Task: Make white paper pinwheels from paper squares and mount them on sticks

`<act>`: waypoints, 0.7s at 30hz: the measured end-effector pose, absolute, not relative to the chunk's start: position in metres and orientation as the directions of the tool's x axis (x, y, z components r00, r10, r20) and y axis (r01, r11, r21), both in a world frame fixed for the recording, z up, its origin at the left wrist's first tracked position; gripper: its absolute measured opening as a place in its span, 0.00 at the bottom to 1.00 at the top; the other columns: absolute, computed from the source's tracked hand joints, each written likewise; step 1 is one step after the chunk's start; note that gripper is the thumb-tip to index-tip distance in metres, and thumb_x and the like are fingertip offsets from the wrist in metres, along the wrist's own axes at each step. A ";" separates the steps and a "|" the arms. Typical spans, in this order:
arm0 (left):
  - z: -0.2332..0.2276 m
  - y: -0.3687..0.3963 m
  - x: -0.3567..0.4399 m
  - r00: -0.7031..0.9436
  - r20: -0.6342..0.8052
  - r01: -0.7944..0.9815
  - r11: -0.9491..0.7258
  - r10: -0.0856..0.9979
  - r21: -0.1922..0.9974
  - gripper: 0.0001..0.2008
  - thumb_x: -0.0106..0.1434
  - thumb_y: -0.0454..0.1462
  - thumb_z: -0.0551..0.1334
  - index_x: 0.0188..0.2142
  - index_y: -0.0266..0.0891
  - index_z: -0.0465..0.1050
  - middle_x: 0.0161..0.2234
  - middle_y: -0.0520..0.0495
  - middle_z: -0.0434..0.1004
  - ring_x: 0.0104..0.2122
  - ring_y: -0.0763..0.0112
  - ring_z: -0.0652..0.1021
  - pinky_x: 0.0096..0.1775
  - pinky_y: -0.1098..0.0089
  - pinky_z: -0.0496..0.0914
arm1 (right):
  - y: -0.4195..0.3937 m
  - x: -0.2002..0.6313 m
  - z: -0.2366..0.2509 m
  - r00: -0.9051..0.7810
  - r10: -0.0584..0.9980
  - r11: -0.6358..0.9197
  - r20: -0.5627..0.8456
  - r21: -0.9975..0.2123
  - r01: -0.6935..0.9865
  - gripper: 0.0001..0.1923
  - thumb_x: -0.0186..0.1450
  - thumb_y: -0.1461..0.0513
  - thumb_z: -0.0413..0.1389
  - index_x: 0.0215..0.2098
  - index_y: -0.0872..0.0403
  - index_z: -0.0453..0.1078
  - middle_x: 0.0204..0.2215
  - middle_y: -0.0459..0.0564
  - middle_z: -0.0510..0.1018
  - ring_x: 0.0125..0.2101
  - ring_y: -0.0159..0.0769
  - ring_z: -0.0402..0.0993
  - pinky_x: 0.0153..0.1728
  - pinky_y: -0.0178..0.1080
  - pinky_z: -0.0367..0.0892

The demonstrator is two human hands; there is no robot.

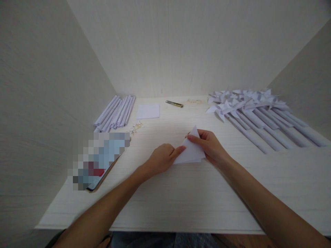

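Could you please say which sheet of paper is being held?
The pointed, folded sheet, in the left hand and right hand; the flat sheet lies farther back.

A phone [108, 162], its screen pixelated, lies on the left of a white tabletop [160, 203], near bundled white paper tubes [116, 113]. Small snips [175, 103] rest toward the back wall [165, 44] beside scattered pale bits [194, 101]; paper pinwheels with rolled stems [254, 112] lie heaped at right, near the side wall [307, 79].
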State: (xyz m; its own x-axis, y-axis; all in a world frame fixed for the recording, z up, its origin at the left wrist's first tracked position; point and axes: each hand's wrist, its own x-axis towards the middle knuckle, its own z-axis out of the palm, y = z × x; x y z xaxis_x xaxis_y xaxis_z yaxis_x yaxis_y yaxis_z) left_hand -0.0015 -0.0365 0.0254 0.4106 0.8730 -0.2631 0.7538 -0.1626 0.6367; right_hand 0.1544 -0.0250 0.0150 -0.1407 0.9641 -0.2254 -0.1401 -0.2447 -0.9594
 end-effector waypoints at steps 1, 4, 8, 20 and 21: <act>0.025 -0.036 -0.001 0.411 -0.264 0.756 -0.165 0.873 0.633 0.27 0.57 0.54 0.40 0.12 0.38 0.53 0.13 0.53 0.52 0.16 0.77 0.57 0.20 0.72 0.50 | -0.025 0.154 0.015 -0.138 0.965 -0.242 -0.223 -0.961 -0.137 0.12 0.46 0.57 0.61 0.22 0.57 0.67 0.16 0.43 0.69 0.15 0.25 0.62 0.16 0.30 0.54; 0.025 -0.036 -0.001 0.409 -0.268 0.762 -0.166 0.872 0.625 0.28 0.57 0.54 0.40 0.12 0.38 0.52 0.12 0.54 0.51 0.15 0.78 0.56 0.20 0.72 0.50 | -0.026 0.154 0.016 -0.132 0.967 -0.234 -0.217 -0.963 -0.131 0.12 0.46 0.57 0.60 0.22 0.58 0.67 0.16 0.43 0.69 0.15 0.25 0.62 0.15 0.30 0.54; 0.024 -0.036 -0.001 0.413 -0.266 0.754 -0.164 0.871 0.636 0.28 0.57 0.55 0.40 0.12 0.38 0.51 0.12 0.54 0.50 0.15 0.78 0.56 0.20 0.72 0.48 | -0.027 0.154 0.016 -0.116 0.972 -0.218 -0.204 -0.969 -0.120 0.13 0.46 0.57 0.60 0.23 0.58 0.67 0.17 0.44 0.69 0.16 0.25 0.62 0.15 0.30 0.54; 0.023 -0.036 0.000 0.418 -0.275 0.754 -0.161 0.866 0.637 0.28 0.57 0.55 0.40 0.11 0.39 0.51 0.12 0.54 0.49 0.15 0.78 0.55 0.21 0.71 0.48 | -0.026 0.153 0.016 -0.085 0.980 -0.192 -0.181 -0.972 -0.133 0.11 0.46 0.57 0.60 0.21 0.57 0.68 0.16 0.43 0.70 0.15 0.25 0.61 0.15 0.31 0.53; 0.023 -0.036 0.000 0.414 -0.274 0.756 -0.160 0.868 0.634 0.28 0.57 0.55 0.40 0.11 0.39 0.51 0.12 0.54 0.49 0.15 0.78 0.55 0.21 0.71 0.48 | -0.025 0.154 0.017 -0.073 0.982 -0.182 -0.172 -0.971 -0.154 0.11 0.46 0.57 0.61 0.21 0.57 0.68 0.16 0.43 0.70 0.15 0.26 0.62 0.16 0.31 0.54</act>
State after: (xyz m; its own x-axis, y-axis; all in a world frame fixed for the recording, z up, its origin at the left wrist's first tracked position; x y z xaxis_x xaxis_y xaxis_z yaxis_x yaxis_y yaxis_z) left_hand -0.0002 -0.0359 0.0230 0.4141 0.8679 -0.2744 0.7564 -0.1604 0.6341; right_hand 0.1536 -0.0253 0.0166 -0.0729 0.9823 -0.1723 -0.1536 -0.1818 -0.9713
